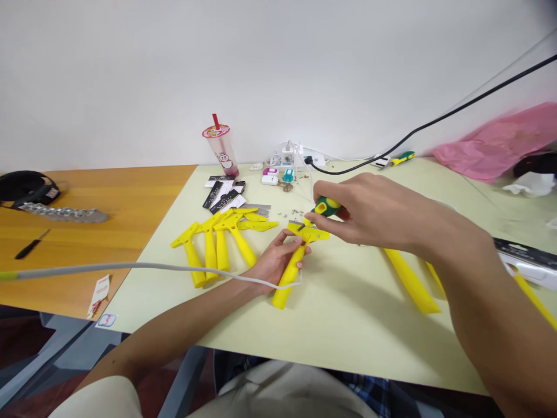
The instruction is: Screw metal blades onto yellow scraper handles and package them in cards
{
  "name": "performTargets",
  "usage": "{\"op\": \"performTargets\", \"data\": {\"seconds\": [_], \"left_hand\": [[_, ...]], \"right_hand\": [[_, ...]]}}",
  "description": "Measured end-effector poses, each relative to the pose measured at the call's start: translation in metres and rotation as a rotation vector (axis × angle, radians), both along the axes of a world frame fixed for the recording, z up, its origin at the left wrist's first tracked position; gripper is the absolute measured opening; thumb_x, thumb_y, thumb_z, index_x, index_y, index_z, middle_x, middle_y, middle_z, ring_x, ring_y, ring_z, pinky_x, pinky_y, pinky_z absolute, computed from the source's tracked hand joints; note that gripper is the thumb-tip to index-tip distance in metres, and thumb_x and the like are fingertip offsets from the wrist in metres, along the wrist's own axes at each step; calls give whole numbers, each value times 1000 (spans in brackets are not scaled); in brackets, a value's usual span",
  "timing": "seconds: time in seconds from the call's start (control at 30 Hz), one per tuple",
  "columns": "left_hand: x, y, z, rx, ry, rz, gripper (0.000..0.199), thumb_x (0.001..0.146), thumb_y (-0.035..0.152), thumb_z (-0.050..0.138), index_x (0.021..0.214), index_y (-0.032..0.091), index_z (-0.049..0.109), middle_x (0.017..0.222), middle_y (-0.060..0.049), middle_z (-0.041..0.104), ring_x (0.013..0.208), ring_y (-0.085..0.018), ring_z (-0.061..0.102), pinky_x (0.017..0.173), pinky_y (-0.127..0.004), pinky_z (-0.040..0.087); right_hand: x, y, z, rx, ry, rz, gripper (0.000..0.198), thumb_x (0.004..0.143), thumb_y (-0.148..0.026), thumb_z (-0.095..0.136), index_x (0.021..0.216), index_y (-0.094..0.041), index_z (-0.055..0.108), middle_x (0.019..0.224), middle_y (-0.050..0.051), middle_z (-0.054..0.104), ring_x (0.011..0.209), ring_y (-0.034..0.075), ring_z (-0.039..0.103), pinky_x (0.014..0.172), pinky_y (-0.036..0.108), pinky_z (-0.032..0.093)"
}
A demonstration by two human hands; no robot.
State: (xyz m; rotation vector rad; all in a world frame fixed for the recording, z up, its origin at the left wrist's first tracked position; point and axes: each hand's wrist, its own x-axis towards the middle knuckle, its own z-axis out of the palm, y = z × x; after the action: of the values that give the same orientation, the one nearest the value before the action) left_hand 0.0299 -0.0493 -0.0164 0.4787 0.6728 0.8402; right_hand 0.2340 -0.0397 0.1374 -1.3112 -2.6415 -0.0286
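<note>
My left hand point(278, 255) is closed around the handle of a yellow scraper point(287, 284), its wide head tilted up and away from me. In my right hand point(357, 206) is a green and yellow screwdriver point(324, 207), held over the scraper's head; its tip is partly hidden. A screw shows at the right of that head. To the left lie several yellow scraper handles point(221, 249) in a row, with loose yellow head pieces point(257, 224) and metal blades point(261, 206) beyond. Small screws point(296, 212) are scattered just past the scraper.
A drink cup point(223, 151) with a red straw stands near the wall. Behind are black-and-white packets point(224, 194) and a power strip point(300, 158). More yellow handles point(411, 281) lie at right, under my forearm. A grey cable point(152, 266) crosses over my left arm.
</note>
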Motion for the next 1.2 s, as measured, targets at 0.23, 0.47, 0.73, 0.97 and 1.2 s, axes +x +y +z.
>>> {"op": "performTargets", "data": {"seconds": [0.23, 0.47, 0.73, 0.97, 1.2], "left_hand": [[1, -1, 2, -3, 6, 6, 53, 74, 24, 99, 96, 23, 51, 104, -1, 68, 87, -14, 70, 52, -19, 46], [0, -1, 0, 7, -13, 0, 50, 74, 24, 99, 95, 22, 54, 104, -1, 67, 88, -14, 70, 53, -19, 45], [0, 0, -1, 6, -7, -1, 50, 75, 25, 98, 96, 22, 53, 106, -2, 68, 88, -14, 70, 54, -20, 46], [0, 0, 1, -3, -7, 8, 51, 74, 24, 99, 95, 22, 52, 105, -1, 69, 86, -13, 70, 53, -19, 46], [1, 0, 1, -4, -14, 11, 50, 75, 23, 99, 96, 22, 54, 102, 0, 67, 87, -13, 71, 53, -20, 47]], "right_hand": [[-1, 0, -1, 58, -38, -13, 37, 108, -49, 47, 125, -20, 62, 82, 7, 77, 62, 21, 58, 62, 31, 27], [2, -3, 1, 3, -19, 24, 32, 98, -39, 52, 122, -20, 61, 82, 5, 75, 58, 19, 52, 63, 31, 25], [1, -1, 2, -53, -8, 17, 26, 101, -41, 49, 114, -22, 62, 75, 4, 68, 60, 19, 50, 64, 33, 25], [-2, 0, 4, -40, -71, -26, 34, 105, -48, 44, 111, -21, 63, 72, 5, 65, 59, 19, 45, 62, 33, 23], [-2, -4, 1, 23, -65, 17, 40, 103, -47, 49, 128, -18, 61, 91, 10, 77, 63, 21, 54, 63, 32, 27]]}}
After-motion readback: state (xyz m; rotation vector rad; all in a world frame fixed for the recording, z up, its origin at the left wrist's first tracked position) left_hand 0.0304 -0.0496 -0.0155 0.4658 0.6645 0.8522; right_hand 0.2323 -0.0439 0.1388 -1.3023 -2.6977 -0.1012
